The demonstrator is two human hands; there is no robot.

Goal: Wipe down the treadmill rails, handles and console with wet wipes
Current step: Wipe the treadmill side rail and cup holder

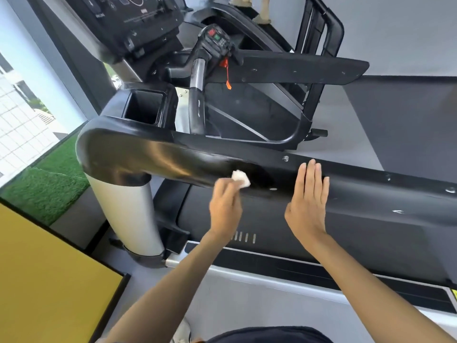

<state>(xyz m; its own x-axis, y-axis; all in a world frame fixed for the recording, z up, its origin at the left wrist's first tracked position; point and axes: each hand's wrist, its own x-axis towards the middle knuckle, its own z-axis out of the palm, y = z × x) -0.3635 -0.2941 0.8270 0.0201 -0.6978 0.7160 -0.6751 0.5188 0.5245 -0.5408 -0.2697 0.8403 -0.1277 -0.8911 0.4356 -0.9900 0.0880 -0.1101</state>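
Two bare forearms are seen reaching up from the bottom edge, above a dark shirt. Left hand (225,209) is curled round a small wadded wet wipe (241,179), which is pinched at the fingertips and pressed on the glossy black near rail (371,194), close to the bend over the silver upright (128,214). Right hand (308,201) is laid flat on the same rail just beside it, fingers straight and together, nothing held. Step is judged as near-rail wiping; far rail (296,68), centre handle with keypad (216,40) and console (128,18) are judged not yet done. Risks: wipe is bunched small, so little is covered per pass and streaks or missed strips could be left, the underside especially. With so light a pinch it could be dropped onto the deck below. The bracing palm could be let slide by wet gloss, and prints could be left on the rail. On the handle, buttons could be pressed by accident, liquid squeezed into the keypad, and the orange safety clip (226,70) snagged. Open cup pocket (144,106) may be skipped.
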